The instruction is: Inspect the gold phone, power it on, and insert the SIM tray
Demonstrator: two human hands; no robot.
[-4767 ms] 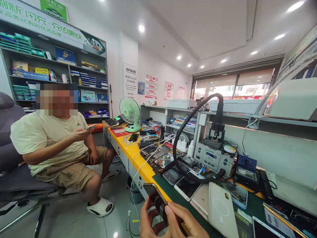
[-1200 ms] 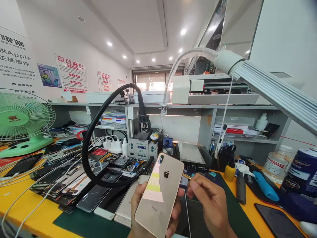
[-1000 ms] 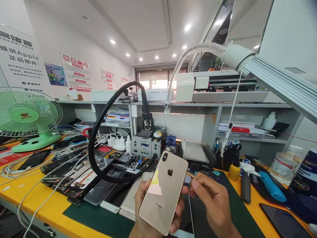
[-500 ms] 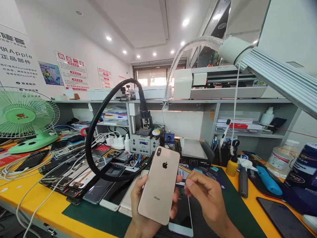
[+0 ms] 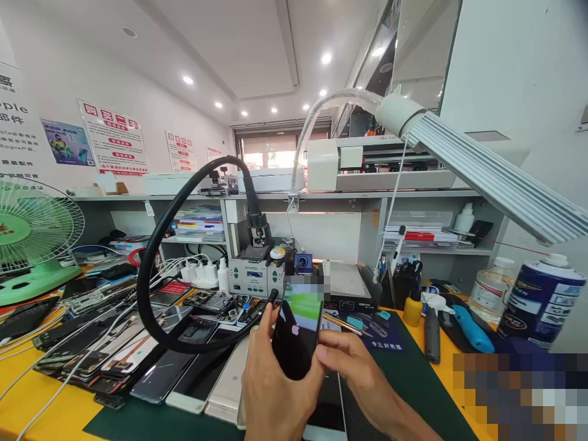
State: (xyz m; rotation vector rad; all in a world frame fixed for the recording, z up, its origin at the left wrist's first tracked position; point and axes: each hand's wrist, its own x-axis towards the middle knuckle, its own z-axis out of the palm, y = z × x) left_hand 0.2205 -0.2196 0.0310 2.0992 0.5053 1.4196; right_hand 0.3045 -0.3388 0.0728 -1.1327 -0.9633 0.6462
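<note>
My left hand (image 5: 275, 392) is wrapped around a smartphone (image 5: 294, 349), gripping it by both sides. The phone's dark, glossy screen faces me with a lit Apple logo and reflections across it. My right hand (image 5: 362, 373) has its fingers curled and pressed against the phone's right edge. Below the held phone, a white-framed phone (image 5: 334, 404) lies on the green mat (image 5: 413, 392), partly covered by my hands. Just left of my left hand, a gold phone (image 5: 227, 383) rests back up.
Several phones and screen parts (image 5: 119, 349) crowd the left. A thick black hose (image 5: 146, 269) arches from the grey hot air station (image 5: 257, 277). A yellow bottle (image 5: 412, 309), blue-handled tool (image 5: 473, 331) and spray can (image 5: 542, 300) stand or lie right. A lamp (image 5: 487, 165) hangs overhead.
The phone has been turned from its gold back to its screen, which now shows a lit logo. My right hand has moved left onto its edge. The view has shifted right.
</note>
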